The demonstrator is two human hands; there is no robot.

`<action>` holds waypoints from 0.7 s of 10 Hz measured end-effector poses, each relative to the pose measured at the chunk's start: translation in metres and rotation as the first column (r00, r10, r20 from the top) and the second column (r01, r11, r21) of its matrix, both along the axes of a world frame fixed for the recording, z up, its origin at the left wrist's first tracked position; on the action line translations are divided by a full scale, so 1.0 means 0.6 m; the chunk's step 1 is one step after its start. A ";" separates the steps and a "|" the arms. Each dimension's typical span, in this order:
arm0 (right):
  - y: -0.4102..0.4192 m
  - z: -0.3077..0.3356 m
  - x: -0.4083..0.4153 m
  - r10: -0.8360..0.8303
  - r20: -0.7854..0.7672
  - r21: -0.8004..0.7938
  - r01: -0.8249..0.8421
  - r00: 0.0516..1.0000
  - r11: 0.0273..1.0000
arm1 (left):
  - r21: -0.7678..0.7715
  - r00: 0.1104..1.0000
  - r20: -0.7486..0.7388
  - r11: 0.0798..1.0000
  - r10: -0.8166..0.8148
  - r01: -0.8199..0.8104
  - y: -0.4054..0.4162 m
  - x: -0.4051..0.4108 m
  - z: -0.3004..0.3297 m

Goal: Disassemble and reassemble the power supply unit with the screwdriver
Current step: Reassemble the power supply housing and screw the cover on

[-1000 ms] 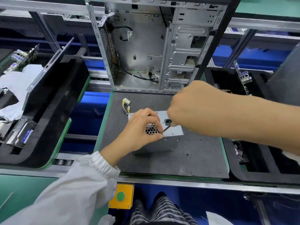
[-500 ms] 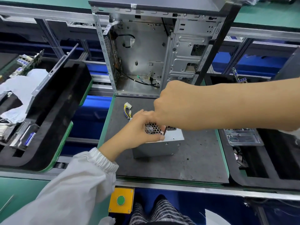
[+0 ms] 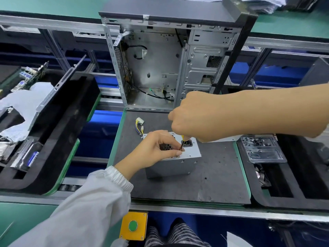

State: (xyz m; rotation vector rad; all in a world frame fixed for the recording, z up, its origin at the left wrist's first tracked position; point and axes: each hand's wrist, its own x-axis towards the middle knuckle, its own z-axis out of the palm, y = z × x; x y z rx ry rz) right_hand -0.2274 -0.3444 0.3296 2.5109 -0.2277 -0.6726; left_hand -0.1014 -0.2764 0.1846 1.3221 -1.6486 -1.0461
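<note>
A grey metal power supply unit (image 3: pixel 179 164) stands on the dark mat (image 3: pixel 213 180), its fan grille and black socket facing up. My left hand (image 3: pixel 156 148) rests on its top over the grille, fingers pinching the screwdriver shaft near the tip. My right hand (image 3: pixel 194 114) grips the screwdriver (image 3: pixel 183 143) from above; only a bit of yellow handle and the dark shaft show. The tip stands over a small screw (image 3: pixel 177 156) at the unit's front top edge. Yellow and black wires with white connectors (image 3: pixel 139 124) trail from the unit's far side.
An open, empty computer case (image 3: pixel 169 65) stands upright behind the mat. A clear plastic tray (image 3: pixel 261 148) with small parts lies to the right over a black foam tray. Another black foam tray (image 3: pixel 58 125) with a panel is on the left. A yellow box with a green button (image 3: pixel 133 226) is at the bench's front.
My right hand has lifted and shifted right, uncovering the socket and the screwdriver shaft. My left hand stays on the grille. The view has tilted, showing more of the case top.
</note>
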 end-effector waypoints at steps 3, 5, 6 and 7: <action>-0.002 0.003 0.000 0.129 -0.130 0.029 -0.126 0.983 0.992 | -0.061 0.997 -0.066 0.997 0.044 -0.049 0.000 -0.015 -0.001; 0.008 0.029 -0.012 0.344 -0.210 0.010 -0.349 0.915 0.937 | -0.175 1.000 0.027 0.984 -0.005 0.010 -0.004 -0.006 -0.009; -0.007 0.002 0.001 0.005 -0.168 0.089 0.010 0.986 0.996 | -0.212 0.996 0.070 0.975 -0.059 0.073 -0.010 -0.005 -0.008; -0.017 -0.005 0.021 -0.193 -0.144 0.130 0.212 0.970 0.968 | -0.152 0.999 0.016 0.988 -0.030 0.032 -0.011 -0.010 -0.009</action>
